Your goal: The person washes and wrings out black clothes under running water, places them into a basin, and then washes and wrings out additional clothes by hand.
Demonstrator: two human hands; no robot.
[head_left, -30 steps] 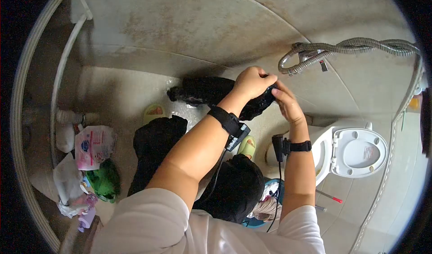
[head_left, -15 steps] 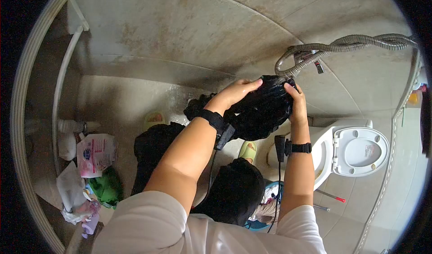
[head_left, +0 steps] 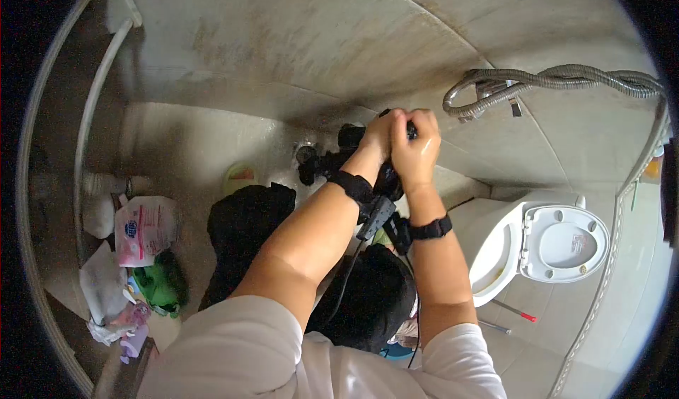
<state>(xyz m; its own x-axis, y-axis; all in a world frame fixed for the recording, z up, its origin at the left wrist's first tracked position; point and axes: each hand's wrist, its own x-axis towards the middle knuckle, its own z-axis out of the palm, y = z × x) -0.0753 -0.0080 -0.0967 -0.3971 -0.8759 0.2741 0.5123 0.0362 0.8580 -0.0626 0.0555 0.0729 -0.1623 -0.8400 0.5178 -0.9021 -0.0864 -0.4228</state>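
A bunched black garment, its kind unclear, hangs from my two hands close to the tiled wall. My left hand is closed round a part of it. Pressed right beside it, my right hand has its fingers wrapped over the same bunched cloth. Dark folds show between and below the hands, while much of the garment is hidden behind my forearms. Both hands look wet. Each wrist wears a black strap with a small device and a cable.
A twisted metal shower hose hangs by the tap at upper right. The toilet stands to the right with its lid up. At left are a pink-white detergent bag and a green bag. A floor drain lies ahead.
My hands have come together, moving left and away from the tap. The cloth that was spread between them is now bunched tightly in both fists.
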